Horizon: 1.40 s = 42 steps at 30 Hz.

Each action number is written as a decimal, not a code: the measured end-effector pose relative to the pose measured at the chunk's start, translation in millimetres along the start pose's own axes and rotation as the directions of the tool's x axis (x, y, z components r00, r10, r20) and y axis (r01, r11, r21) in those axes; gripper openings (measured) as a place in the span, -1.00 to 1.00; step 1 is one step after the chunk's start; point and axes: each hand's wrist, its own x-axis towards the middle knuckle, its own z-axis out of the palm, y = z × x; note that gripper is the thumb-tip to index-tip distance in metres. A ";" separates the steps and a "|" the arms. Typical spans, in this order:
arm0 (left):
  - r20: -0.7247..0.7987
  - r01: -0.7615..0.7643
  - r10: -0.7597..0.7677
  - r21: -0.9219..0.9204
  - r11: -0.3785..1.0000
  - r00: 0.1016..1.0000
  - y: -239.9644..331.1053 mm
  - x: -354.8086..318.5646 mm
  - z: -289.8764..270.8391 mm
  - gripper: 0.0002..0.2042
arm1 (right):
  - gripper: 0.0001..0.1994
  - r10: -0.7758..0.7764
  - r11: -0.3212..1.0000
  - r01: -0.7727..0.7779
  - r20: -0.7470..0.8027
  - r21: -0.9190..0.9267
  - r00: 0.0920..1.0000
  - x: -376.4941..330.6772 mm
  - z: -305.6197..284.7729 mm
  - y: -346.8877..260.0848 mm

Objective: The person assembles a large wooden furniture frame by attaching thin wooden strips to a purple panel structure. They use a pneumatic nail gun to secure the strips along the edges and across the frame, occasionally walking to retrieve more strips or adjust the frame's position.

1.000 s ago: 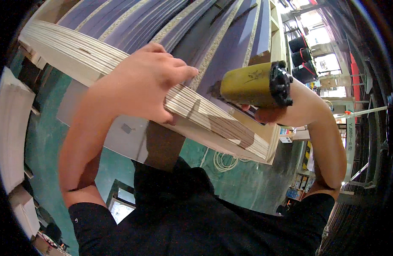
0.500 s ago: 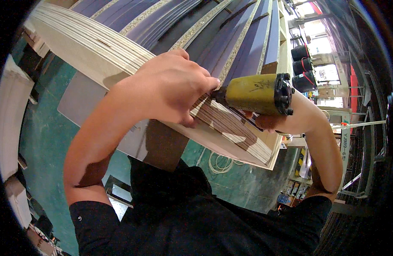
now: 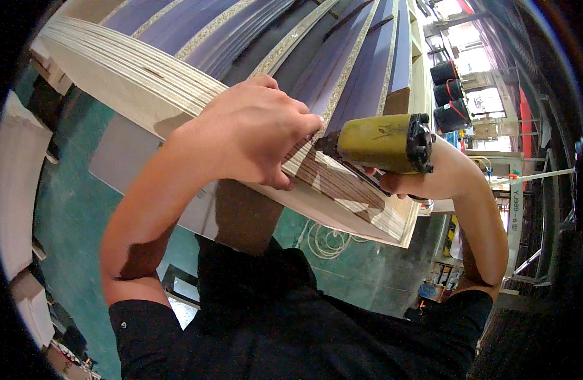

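Observation:
A pale, curved plywood piece point(image 3: 123, 101) with layered edges lies across the work in front of me. My left hand point(image 3: 244, 133) is closed over its edge, fingers on top and thumb down the near side. My right hand point(image 3: 434, 174) grips a pneumatic nail gun point(image 3: 373, 142) with a yellow-green body and a black bolted cap. The gun lies on its side, its dark nose close to my left fingertips, above the layered plywood strips point(image 3: 367, 201). My palm hides part of the strips, and the gun's body covers most of its handle.
Dark panels with speckled chipboard edges point(image 3: 342, 88) fan out beyond the plywood. Below it a grey-brown board point(image 3: 240, 215) juts toward me. A pale hose point(image 3: 329, 240) lies coiled on the green floor. Stacked pale boards point(image 3: 19, 190) stand at left, black cylinders point(image 3: 448, 92) at right.
The view has shifted very slightly. Both hands and the nail gun stay in about the same place against the plywood.

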 end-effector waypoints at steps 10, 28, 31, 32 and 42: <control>-0.351 -0.062 0.050 -0.023 0.998 0.935 -36.2 -47.0 -30.4 -0.09 | -0.62 0.247 0.955 -0.239 -0.026 0.174 0.969 7.7 -26.8 -33.0; -0.243 0.016 -0.054 -0.158 0.987 0.969 -58.2 -47.5 -23.8 -0.27 | -0.68 0.214 0.945 -0.220 0.054 0.242 0.975 84.8 -10.7 -58.7; -0.226 0.032 -0.065 -0.147 0.989 0.972 -59.0 -45.8 -22.4 -0.27 | -0.60 0.271 0.939 -0.280 0.073 0.197 0.960 88.1 -14.2 -64.1; -0.213 0.046 -0.075 -0.138 0.989 0.974 -57.1 -45.4 -23.3 -0.26 | -0.61 0.264 0.937 -0.273 0.070 0.217 0.962 87.6 -13.6 -63.9; -0.188 0.078 -0.102 -0.132 0.988 0.977 -57.6 -46.4 -25.2 -0.24 | -0.67 0.308 0.940 -0.317 0.090 0.125 0.947 90.5 -17.4 -71.6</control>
